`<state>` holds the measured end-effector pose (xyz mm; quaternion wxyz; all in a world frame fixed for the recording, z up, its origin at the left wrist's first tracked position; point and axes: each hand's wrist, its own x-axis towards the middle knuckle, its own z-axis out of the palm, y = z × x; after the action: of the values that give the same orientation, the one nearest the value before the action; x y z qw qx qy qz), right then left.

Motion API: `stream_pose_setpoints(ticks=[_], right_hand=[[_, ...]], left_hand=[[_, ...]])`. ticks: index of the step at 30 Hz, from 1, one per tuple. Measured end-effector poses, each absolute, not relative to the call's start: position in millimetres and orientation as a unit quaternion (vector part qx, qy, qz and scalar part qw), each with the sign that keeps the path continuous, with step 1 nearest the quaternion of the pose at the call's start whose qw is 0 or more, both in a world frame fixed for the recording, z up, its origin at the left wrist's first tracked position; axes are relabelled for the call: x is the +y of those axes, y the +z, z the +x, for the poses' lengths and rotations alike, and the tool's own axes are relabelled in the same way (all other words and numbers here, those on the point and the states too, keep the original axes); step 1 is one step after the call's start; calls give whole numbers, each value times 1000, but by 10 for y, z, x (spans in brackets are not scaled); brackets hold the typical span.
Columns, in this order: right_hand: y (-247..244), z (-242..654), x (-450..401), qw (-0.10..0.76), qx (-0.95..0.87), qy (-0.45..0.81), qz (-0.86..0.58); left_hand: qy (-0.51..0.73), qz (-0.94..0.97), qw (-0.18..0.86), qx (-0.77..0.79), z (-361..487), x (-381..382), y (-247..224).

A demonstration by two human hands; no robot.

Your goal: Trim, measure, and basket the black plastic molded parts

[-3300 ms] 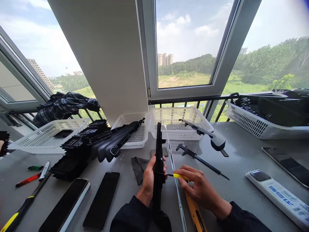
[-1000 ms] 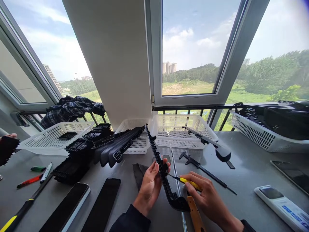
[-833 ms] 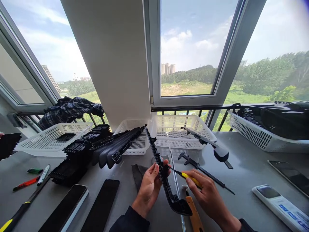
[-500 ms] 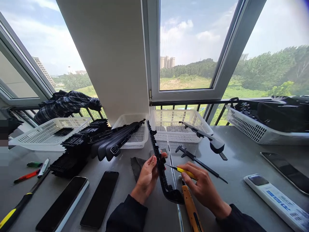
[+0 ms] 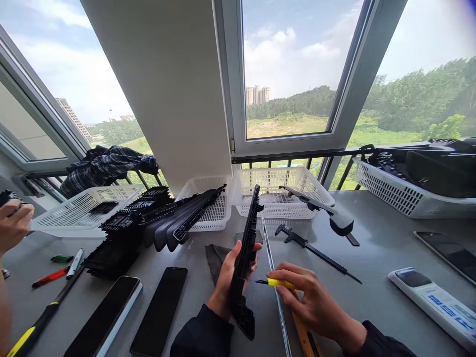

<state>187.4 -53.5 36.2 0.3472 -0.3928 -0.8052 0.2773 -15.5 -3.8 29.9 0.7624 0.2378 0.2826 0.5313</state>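
Head view: black strip (image 5: 246, 253) upright in left grip (image 5: 238, 270).

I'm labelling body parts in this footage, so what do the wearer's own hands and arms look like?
Both the left hand and right hand are bare, without gloves. Dark, plain-looking long sleeves end around the wrists; no markings show on them.

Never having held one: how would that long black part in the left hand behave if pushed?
The long black part looks stiff: it juts beyond the left hand without visible sagging. Its slender shape suggests lightness, and small tabs might snap.
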Motion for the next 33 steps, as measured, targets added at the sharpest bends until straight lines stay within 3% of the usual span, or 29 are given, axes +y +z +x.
stream_pose_setpoints(ticks=[14, 21, 33], right_hand=[[276, 1807, -535, 335, -787, 238, -460], [294, 1869, -458, 360, -735, 236, -524], [305, 1902, -443, 413, -701, 266, -516]], left_hand=[[553, 222, 754, 276, -170, -61, 322], [511, 216, 799, 231, -148, -92, 383], [521, 290, 755, 272, -88, -127, 290]])
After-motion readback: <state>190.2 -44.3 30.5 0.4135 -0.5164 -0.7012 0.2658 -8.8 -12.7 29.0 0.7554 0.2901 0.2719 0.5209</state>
